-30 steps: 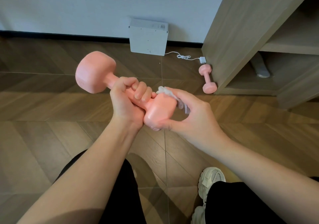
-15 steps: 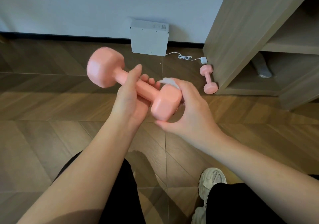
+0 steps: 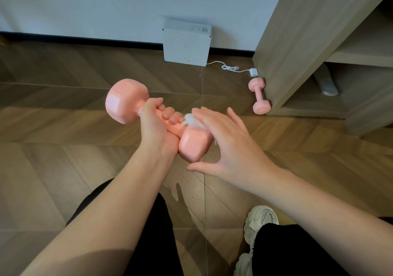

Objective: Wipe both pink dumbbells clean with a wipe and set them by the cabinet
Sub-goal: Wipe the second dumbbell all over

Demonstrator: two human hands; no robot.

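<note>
A herringbone wood floor [image 3: 63, 169] runs up to a pale wall [image 3: 106, 3]. A white box [image 3: 187, 44] leans against that wall, and its cable [image 3: 230, 68] trails toward a wooden cabinet [image 3: 297, 31] on the right. The head camera, the only view, looks down on both forearms held out above black-trousered knees and a pale shoe [image 3: 259, 220]. The second dumbbell [image 3: 259, 98] already lies on the floor, right against the cabinet's side. The held dumbbell [image 3: 125, 101] is in the air in front of the person and tilted, with its far head up and to the left and its near head lower, toward the body. Two things could go wrong, as I judge it. The wipe [image 3: 190, 120] is only trapped under flat fingers, so a quick stroke could let it slip off and drop to the floor, leaving part of the near head unwiped. The whole weight also hangs from one hand on a smooth handle, so a hard push from the wiping side could twist the dumbbell loose over the knees and foot. The left hand [image 3: 156, 125] has a closed grip, with fingers and thumb curled round the handle just behind the far head. The right hand [image 3: 229, 146] has an open grip, its fingers spread and nearly straight, laid over the wipe on top of the near head, with the thumb stretched out below.
</note>
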